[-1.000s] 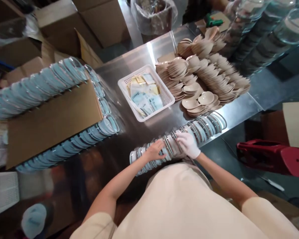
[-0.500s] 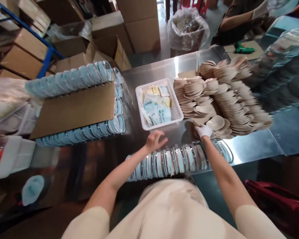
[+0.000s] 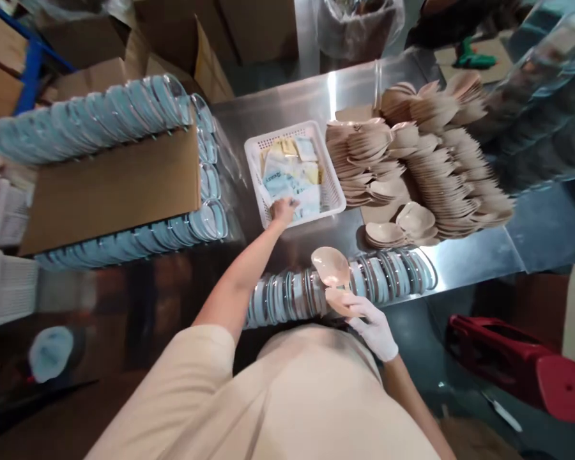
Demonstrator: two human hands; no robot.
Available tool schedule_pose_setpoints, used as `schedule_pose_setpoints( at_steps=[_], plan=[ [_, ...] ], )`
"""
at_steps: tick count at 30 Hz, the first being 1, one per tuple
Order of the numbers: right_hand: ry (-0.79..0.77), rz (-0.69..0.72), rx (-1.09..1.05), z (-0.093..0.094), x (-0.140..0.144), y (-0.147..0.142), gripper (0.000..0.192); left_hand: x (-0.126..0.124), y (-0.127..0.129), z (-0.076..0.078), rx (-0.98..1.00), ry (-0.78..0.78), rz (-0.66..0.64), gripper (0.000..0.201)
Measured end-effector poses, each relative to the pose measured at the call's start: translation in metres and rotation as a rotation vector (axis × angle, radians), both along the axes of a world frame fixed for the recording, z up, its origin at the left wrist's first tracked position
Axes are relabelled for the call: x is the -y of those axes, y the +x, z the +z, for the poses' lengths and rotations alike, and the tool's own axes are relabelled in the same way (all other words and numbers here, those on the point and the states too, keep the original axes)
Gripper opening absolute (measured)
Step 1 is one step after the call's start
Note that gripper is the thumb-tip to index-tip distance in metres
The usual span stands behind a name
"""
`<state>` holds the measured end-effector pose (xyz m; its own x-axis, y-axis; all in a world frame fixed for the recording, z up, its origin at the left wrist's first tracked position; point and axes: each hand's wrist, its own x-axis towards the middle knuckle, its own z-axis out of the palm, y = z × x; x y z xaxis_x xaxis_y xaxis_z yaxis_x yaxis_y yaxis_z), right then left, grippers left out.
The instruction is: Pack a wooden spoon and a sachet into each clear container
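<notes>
My left hand (image 3: pixel 283 209), bare, reaches over the near rim of a white perforated basket (image 3: pixel 336 203). Its fingers are curled together against the printed packets (image 3: pixel 287 182) lying inside, blue-white and yellow; whatever they pinch is hidden. In a white glove, my right hand (image 3: pixel 371 326) grips a beige spoon-shaped piece (image 3: pixel 331 267) with a rounded bowl, raised above the row of clear-rimmed, pale blue containers (image 3: pixel 282 300) along the table's near edge. Similar beige pieces (image 3: pixel 388 233) lie stacked to the right of the basket.
Left of the basket, more pale blue containers (image 3: pixel 124 108) flank a cardboard sheet (image 3: pixel 119 182). Clear stacked containers (image 3: pixel 531 121) and a green glue gun (image 3: pixel 476 57) are at the far right. A lined bin (image 3: pixel 359 32) stands behind the metal table (image 3: pixel 311 96), a red chair (image 3: pixel 512 358) at lower right.
My right hand has brought a beige spoon-shaped piece from the stacks toward my body. My left hand has moved forward into the basket, its fingers closing. The camera view has tilted downward.
</notes>
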<state>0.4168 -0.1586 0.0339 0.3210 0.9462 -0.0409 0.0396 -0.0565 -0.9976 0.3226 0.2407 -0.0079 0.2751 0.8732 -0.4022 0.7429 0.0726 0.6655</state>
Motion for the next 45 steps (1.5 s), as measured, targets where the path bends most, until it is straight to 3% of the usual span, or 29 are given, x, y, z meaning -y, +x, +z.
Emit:
schedule_pose_setpoints(
  at_steps=[3,5,7,9,13,15,18,19,21,23,26,29,33,35,38,40,42,45],
  plan=[
    [0.084,0.097,0.048,-0.004,0.001,-0.018,0.009,0.048,-0.035,0.001,0.187,-0.232,-0.050,0.035],
    [0.100,0.148,0.110,-0.006,0.001,-0.024,0.013,0.087,-0.051,-0.002,0.279,-0.489,-0.183,0.043],
    [0.073,0.171,0.184,-0.006,-0.001,-0.024,0.019,0.119,-0.060,-0.006,0.321,-0.621,-0.333,0.042],
    [0.003,0.073,0.176,-0.007,-0.010,-0.022,0.023,0.138,-0.063,-0.006,0.377,-0.544,-0.494,0.038],
    [-0.163,-0.356,-0.137,-0.018,-0.052,-0.024,0.057,0.150,-0.068,-0.003,0.579,-0.281,-0.743,0.049],
    [-0.246,-0.450,-0.254,-0.027,-0.075,-0.033,0.078,0.153,-0.073,-0.003,0.603,-0.233,-0.684,0.056],
    [-0.328,-0.409,-0.383,-0.033,-0.089,-0.053,0.092,0.157,-0.093,-0.008,0.621,-0.258,-0.468,0.062],
    [-0.338,-0.386,-0.421,-0.033,-0.087,-0.060,0.092,0.156,-0.105,-0.009,0.630,-0.264,-0.434,0.065],
    [-0.346,-0.385,-0.443,-0.031,-0.076,-0.074,0.088,0.151,-0.137,-0.011,0.608,-0.188,-0.485,0.074],
    [-0.357,-0.447,-0.351,-0.028,-0.061,-0.088,0.086,0.144,-0.175,-0.012,0.515,0.006,-0.663,0.081],
    [-0.398,-0.537,-0.205,-0.026,-0.040,-0.107,0.087,0.139,-0.220,-0.018,0.351,0.234,-1.020,0.060],
    [-0.523,-0.527,-0.352,-0.026,-0.021,-0.121,0.086,0.145,-0.239,-0.029,0.241,0.330,-1.228,0.038],
    [-0.617,-0.503,-0.582,-0.023,0.006,-0.134,0.087,0.153,-0.238,-0.043,0.134,0.409,-1.222,0.039],
    [-0.600,-0.488,-0.493,-0.021,0.013,-0.142,0.085,0.154,-0.236,-0.046,0.135,0.429,-1.205,0.037],
    [-0.525,-0.479,-0.037,-0.023,0.000,-0.163,0.073,0.153,-0.233,-0.048,0.204,0.443,-1.192,0.029],
    [-0.468,-0.421,0.345,-0.030,-0.026,-0.181,0.063,0.152,-0.232,-0.049,0.252,0.422,-1.181,0.024],
    [-0.465,-0.275,0.632,-0.042,-0.061,-0.199,0.054,0.151,-0.233,-0.050,0.282,0.382,-1.170,0.024],
    [-0.498,-0.043,0.834,-0.062,-0.109,-0.215,0.043,0.149,-0.233,-0.053,0.328,0.317,-1.151,0.025]
  ],
)
